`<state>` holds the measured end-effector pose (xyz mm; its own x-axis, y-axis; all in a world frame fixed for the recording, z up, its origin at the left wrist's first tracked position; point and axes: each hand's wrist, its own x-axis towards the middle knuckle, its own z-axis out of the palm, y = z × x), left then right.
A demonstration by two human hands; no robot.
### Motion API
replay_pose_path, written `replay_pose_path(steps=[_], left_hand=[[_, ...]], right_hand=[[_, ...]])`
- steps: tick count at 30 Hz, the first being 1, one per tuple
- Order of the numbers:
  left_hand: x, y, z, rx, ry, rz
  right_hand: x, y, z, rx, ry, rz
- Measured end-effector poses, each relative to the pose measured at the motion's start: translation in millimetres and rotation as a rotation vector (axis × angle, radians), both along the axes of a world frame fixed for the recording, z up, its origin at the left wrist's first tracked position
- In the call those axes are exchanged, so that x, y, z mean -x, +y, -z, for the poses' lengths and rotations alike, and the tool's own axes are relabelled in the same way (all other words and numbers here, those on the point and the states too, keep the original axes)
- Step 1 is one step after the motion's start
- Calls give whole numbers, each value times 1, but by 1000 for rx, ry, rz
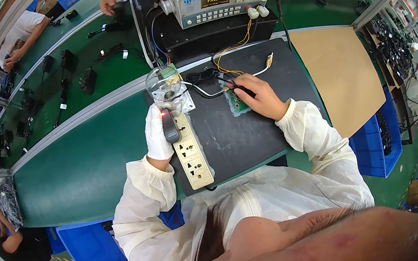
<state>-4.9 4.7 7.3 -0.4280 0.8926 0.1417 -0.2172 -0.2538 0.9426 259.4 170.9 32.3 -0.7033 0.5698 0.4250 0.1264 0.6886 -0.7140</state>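
My left hand (157,136), in a white glove, is closed around a dark power adapter (170,128) at the upper end of a cream power strip (196,166). A small red light shows by the adapter's top. Just beyond it stands a clear glass bulb (160,78). My bare right hand (263,99) pinches a black cable plug (244,91) over a small green circuit board (236,105). The plug's tip is too small to make out, so I cannot tell whether it is seated. Black and white leads run from the board toward the bulb.
A bench meter (222,5) with a lit display stands behind the dark mat (234,148). Brown cardboard (339,74) lies at right, above a blue bin (378,144). Several adapters lie on the green conveyor (74,59) beyond a metal rail. Other people work at left.
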Motion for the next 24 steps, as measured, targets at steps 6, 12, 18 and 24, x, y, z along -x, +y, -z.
replay_pose_path(steps=[6,12,18,24], left_hand=[[-2,0,0,11,-81,11],[-4,-2,-7,27,10,-14],[-4,1,-5,40,-25,12],[-3,-2,-9,46,38,25]], right_hand=[[1,-2,-1,-16,-12,12],[1,-3,-3,-72,-9,54],[-3,2,-4,66,-105,76],[-6,17,-30,10,57,91]])
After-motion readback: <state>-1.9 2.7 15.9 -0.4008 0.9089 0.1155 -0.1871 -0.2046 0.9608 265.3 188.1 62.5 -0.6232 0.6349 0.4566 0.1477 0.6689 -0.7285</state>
